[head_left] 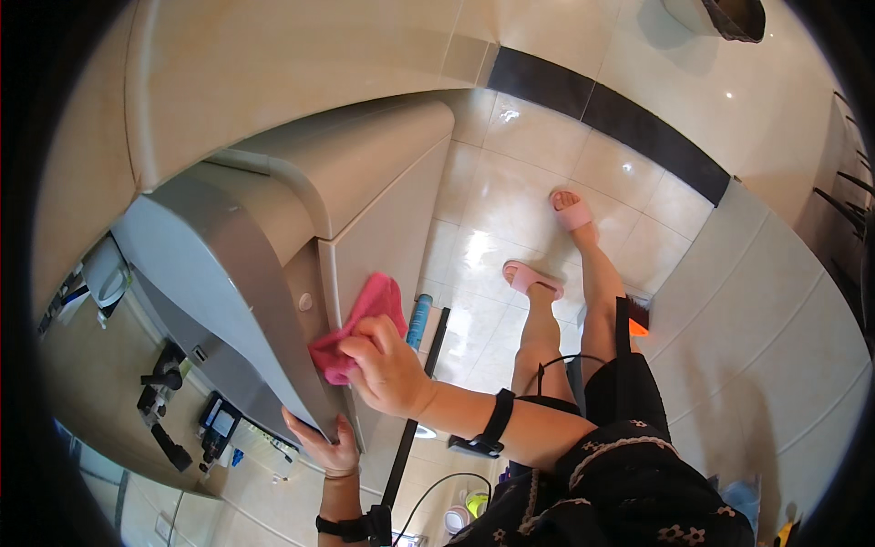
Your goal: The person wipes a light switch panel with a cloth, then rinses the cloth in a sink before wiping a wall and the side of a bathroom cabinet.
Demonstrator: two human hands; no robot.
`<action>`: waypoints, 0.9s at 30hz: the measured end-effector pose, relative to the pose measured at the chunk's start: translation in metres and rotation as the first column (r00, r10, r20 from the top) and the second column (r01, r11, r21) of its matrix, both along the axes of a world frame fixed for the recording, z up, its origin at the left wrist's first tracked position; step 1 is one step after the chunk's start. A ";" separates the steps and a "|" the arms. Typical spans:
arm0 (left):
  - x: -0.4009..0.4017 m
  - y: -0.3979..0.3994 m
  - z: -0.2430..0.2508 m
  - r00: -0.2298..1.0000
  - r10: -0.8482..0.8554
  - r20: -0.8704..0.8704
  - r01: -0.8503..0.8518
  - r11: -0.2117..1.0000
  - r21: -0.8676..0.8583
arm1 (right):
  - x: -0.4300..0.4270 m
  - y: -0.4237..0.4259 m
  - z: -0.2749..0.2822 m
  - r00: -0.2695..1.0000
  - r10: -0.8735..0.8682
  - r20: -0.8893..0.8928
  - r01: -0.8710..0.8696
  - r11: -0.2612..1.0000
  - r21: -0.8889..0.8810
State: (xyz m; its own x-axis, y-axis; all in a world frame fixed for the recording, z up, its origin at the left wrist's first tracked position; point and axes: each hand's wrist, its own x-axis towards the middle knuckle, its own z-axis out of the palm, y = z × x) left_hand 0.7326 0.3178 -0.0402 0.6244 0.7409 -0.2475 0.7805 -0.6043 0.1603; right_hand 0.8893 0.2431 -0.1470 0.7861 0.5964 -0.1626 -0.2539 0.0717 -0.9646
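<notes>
My right hand [386, 369] is closed on a bunched pink cloth [376, 304], pressed near the lower edge of a grey, curved panel [249, 253] with a glossy pale face. With my left hand [328, 444] I grip that panel's lower end, the fingers on one side and the thumb on the other. The panel adjoins a beige, round-edged unit [362, 164] with a flat pale front [379, 239]. A small round white button or cap [305, 301] sits in the recess between them. My palms are hidden.
A blue spray can [418, 321] stands beside the unit. Left lie a black tap-like fixture [160, 403] and a dark bottle [219, 424]. An orange-and-dark brush [638, 320] is behind my legs. A thin black cable [444, 478] loops near my arm. Dark strips [608, 113] edge the tiled floor [526, 171].
</notes>
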 end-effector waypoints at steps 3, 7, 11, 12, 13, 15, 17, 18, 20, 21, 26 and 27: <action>-0.001 0.000 0.002 1.000 0.032 0.002 -0.031 0.999 -0.025 | -0.022 -0.007 -0.021 0.993 0.116 -0.031 -0.116 0.993 0.008; -0.001 -0.001 0.001 1.000 0.025 -0.011 -0.025 0.999 -0.042 | -0.021 -0.010 -0.030 0.967 0.228 -0.118 -0.233 0.972 -0.028; -0.007 -0.001 0.004 1.000 -0.004 -0.014 0.004 0.999 -0.034 | 0.030 0.009 -0.042 0.999 -0.047 -0.016 0.045 0.996 -0.078; -0.008 -0.001 0.006 1.000 0.001 -0.021 -0.001 1.000 -0.030 | 0.051 0.021 -0.053 0.985 -0.174 0.002 0.174 0.983 -0.056; -0.005 -0.001 0.005 1.000 0.006 -0.001 -0.006 0.999 -0.047 | 0.075 0.032 -0.066 0.964 -0.264 -0.027 0.256 0.952 -0.170; -0.005 -0.002 0.006 1.000 0.017 0.016 -0.016 0.998 -0.057 | 0.108 0.048 -0.106 0.938 -0.347 -0.015 0.313 0.863 -0.398; 0.005 -0.001 0.003 0.999 -0.019 0.040 0.021 0.997 -0.069 | 0.117 0.053 -0.179 0.906 -0.423 -0.022 0.352 0.782 -0.515; 0.006 -0.001 0.002 0.999 -0.024 0.043 0.027 0.997 -0.070 | 0.107 0.054 -0.200 0.848 -0.473 -0.238 0.312 0.810 -0.496; 0.004 -0.001 0.000 0.999 -0.018 0.042 0.021 0.997 -0.068 | 0.072 0.053 -0.222 0.667 -0.489 -0.561 0.245 0.856 -0.455; 0.003 0.000 0.000 0.999 -0.022 0.042 0.025 0.997 -0.068 | 0.044 0.050 -0.220 0.574 -0.477 -0.666 0.217 0.873 -0.437; -0.009 -0.001 0.002 1.000 -0.015 0.013 0.015 1.000 -0.019 | -0.066 0.030 -0.126 0.269 -0.312 -0.911 -0.234 0.897 -0.376; -0.002 -0.001 0.000 0.999 -0.027 0.023 0.027 0.999 -0.028 | -0.091 0.028 -0.114 0.173 -0.331 -0.928 -0.206 0.909 -0.363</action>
